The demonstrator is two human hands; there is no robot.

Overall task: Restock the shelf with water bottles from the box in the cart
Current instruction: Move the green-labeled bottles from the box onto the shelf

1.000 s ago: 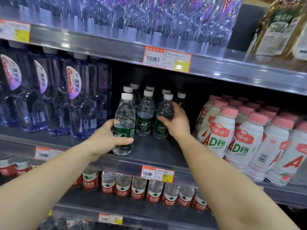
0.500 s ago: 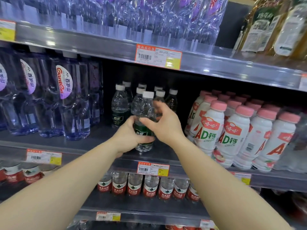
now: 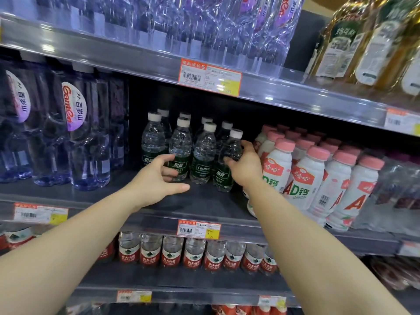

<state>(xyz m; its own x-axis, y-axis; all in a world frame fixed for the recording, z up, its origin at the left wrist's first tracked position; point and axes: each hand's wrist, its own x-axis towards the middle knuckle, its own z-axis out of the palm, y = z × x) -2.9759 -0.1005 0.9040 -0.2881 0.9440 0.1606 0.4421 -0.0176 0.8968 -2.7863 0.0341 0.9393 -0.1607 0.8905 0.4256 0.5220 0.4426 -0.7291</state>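
Fingers of your right hand (image 3: 246,168) curled round the rightmost small clear green-labelled water bottle (image 3: 228,161) standing on the dark middle shelf (image 3: 204,201), your left hand (image 3: 156,180) spread loose, fingertips at a second-from-left green-labelled bottle (image 3: 180,151), pink-capped white milk-drink bottles (image 3: 313,178) just right.

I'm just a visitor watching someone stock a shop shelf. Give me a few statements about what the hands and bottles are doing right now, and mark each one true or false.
1. The right hand grips a green-label water bottle standing on the shelf. True.
2. The left hand holds a bottle up in the air. False: it holds nothing, and its fingers reach open toward the green-label bottles.
3. The pink-capped white bottles stand to the right of the green-label ones. True.
4. The red-label bottles sit on the shelf above the hands. False: they sit on the shelf below.
5. The green-label bottles have white caps. True.
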